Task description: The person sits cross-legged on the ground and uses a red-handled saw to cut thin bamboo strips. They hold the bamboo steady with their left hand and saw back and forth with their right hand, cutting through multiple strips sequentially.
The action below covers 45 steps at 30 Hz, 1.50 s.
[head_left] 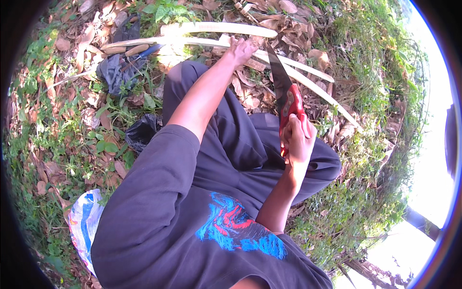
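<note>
My right hand (299, 137) is wrapped round the red handle of a hand saw (290, 103), whose dark blade points away from me. The blade's far part crosses a long, pale wooden strip (315, 86) on the leaf-covered ground. Left of the blade, my left hand (240, 50) is closed on the pale strips, its fingers partly hidden by glare. A thicker pale strip (221, 29) lies just beyond that hand. A shorter strip (310, 71) lies to the right of the blade.
My crossed legs in dark trousers (231, 130) are close to the saw. Left of them lie a black plastic bag (113, 74), a blue-handled tool (144, 52) and another black bag (142, 131). A white-and-blue sack (84, 224) is beside me. Dry leaves and grass surround me.
</note>
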Each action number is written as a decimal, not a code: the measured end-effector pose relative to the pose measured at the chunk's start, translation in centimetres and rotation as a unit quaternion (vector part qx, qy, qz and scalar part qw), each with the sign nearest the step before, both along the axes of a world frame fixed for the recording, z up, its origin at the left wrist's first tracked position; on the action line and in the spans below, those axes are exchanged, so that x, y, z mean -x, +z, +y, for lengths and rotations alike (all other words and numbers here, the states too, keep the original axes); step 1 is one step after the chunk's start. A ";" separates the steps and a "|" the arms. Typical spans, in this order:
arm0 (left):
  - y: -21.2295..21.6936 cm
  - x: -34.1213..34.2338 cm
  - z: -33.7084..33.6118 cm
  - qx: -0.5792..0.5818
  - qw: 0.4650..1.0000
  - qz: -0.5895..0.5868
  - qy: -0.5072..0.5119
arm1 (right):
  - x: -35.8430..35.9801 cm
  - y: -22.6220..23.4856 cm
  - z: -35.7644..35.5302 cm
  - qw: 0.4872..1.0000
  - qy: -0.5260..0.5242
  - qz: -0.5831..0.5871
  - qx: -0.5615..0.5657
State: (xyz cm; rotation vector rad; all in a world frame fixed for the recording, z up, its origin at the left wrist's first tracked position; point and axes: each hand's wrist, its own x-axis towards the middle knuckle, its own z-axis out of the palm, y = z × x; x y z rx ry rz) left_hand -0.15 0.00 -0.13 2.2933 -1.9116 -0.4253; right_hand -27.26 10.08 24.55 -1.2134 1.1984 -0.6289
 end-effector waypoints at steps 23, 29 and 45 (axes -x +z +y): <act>1.7 1.3 -0.4 -0.033 0.999 0.007 -0.003 | -2.6 -3.0 -5.0 1.000 -0.006 -0.021 0.022; 1.5 0.3 0.2 -0.059 0.998 0.008 0.004 | -0.7 -0.6 -0.5 1.000 0.015 0.015 0.020; -0.7 0.6 0.2 0.025 0.998 0.054 0.022 | 1.0 -1.8 0.6 0.999 0.007 0.012 0.048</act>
